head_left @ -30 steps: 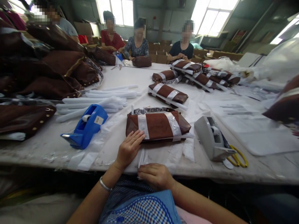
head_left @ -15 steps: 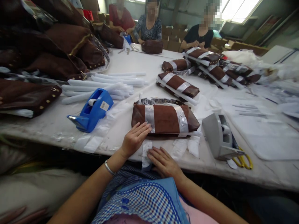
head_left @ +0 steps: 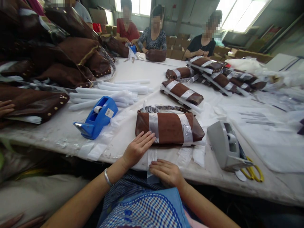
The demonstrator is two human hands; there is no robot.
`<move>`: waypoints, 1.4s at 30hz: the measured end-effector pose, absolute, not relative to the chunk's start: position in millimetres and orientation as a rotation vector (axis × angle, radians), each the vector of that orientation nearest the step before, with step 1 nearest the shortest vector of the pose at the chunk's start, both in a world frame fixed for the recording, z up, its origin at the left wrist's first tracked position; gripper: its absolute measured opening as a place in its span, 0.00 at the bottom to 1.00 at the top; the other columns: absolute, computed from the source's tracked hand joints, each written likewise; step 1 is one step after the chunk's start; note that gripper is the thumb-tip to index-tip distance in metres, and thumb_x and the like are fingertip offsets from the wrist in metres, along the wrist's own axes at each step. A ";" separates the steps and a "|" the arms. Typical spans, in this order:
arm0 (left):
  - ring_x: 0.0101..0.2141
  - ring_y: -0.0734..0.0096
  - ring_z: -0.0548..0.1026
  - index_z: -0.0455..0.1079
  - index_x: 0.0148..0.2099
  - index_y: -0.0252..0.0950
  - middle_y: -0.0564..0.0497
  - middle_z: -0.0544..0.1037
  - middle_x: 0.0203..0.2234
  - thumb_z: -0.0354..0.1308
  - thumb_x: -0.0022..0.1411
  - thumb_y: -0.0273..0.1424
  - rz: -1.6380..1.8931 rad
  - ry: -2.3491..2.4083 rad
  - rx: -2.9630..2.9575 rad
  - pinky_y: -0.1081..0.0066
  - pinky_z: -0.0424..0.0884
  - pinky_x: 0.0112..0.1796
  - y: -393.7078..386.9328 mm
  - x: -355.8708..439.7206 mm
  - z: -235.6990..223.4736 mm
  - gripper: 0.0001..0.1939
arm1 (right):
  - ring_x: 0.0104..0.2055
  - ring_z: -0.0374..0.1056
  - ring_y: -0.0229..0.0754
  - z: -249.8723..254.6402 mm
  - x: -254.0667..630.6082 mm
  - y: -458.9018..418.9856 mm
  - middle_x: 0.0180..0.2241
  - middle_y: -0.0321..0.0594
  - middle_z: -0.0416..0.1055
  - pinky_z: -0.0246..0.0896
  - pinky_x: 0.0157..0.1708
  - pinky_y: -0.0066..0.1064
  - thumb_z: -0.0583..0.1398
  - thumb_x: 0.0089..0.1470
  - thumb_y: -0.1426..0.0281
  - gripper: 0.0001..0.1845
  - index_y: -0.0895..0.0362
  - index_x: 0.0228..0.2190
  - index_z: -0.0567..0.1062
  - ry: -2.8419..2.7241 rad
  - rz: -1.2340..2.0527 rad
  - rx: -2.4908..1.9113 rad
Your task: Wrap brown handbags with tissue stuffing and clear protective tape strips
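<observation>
A brown bag (head_left: 169, 126), bound with two shiny clear tape strips, lies on the table in front of me. My left hand (head_left: 139, 148) rests on the lower left of this bag, fingers stretched out flat near the left tape strip (head_left: 154, 122). Close to the table edge, my right hand (head_left: 167, 173) lies palm down with its fingers extended. Its fingertips touch a whitish strip (head_left: 152, 156) that hangs over the edge below the bag. A coiled strap (head_left: 153, 109) shows behind the bag.
A blue tape dispenser (head_left: 98, 117) stands left, a grey tape dispenser (head_left: 224, 145) right, beside yellow-handled scissors (head_left: 255, 171). White rolls (head_left: 111, 90) lie behind. Brown bags pile up left (head_left: 76, 53) and right (head_left: 209, 65). Another person's hand (head_left: 6, 107) is far left; several people sit opposite.
The view has tilted slightly upward, so the table things sit lower in it. Another person's hand has appeared at the far left. My hands keep nearly the same places by the bag.
</observation>
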State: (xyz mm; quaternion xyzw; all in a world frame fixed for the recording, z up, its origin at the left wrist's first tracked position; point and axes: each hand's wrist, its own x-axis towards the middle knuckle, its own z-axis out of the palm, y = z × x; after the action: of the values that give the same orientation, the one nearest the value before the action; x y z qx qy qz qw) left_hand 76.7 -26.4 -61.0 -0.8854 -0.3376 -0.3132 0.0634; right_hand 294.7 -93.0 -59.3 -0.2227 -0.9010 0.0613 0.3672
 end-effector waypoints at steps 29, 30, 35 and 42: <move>0.52 0.65 0.75 0.66 0.58 0.32 0.46 0.80 0.47 0.52 0.68 0.23 -1.169 -1.022 -2.615 0.60 0.72 0.57 -32.3 70.9 -58.7 0.17 | 0.43 0.77 0.42 -12.3 290.8 -2.4 0.45 0.47 0.79 0.73 0.45 0.33 0.55 0.65 0.76 0.10 0.60 0.44 0.75 -2.330 -0.138 -0.659; 0.51 0.64 0.76 0.66 0.57 0.33 0.46 0.81 0.46 0.54 0.68 0.25 -1.207 -1.045 -2.604 0.60 0.73 0.56 -32.9 72.2 -58.0 0.16 | 0.42 0.77 0.42 -12.9 290.7 -0.1 0.44 0.46 0.79 0.73 0.44 0.32 0.55 0.64 0.76 0.10 0.60 0.44 0.75 -2.333 -0.146 -0.670; 0.44 0.63 0.79 0.67 0.56 0.37 0.46 0.81 0.42 0.59 0.65 0.37 -1.371 -1.285 -2.486 0.64 0.78 0.48 -34.3 83.5 -54.3 0.19 | 0.39 0.76 0.40 -15.5 287.8 7.0 0.42 0.43 0.79 0.72 0.40 0.29 0.53 0.66 0.74 0.12 0.57 0.43 0.76 -2.345 -0.154 -0.810; 0.35 0.66 0.80 0.63 0.63 0.38 0.50 0.83 0.37 0.56 0.67 0.31 -1.437 -1.549 -2.286 0.69 0.76 0.38 -31.5 100.2 -56.1 0.23 | 0.40 0.72 0.40 -11.7 282.9 8.0 0.44 0.40 0.77 0.68 0.38 0.28 0.56 0.64 0.73 0.10 0.53 0.40 0.77 -2.334 -0.212 -0.964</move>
State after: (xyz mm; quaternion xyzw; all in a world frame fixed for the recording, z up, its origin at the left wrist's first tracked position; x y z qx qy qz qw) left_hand 100.2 -31.5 -56.1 -0.7343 -0.4975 -0.4616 0.0143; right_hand 282.9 8.0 -11.7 -0.3630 -0.8789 -0.0800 0.2991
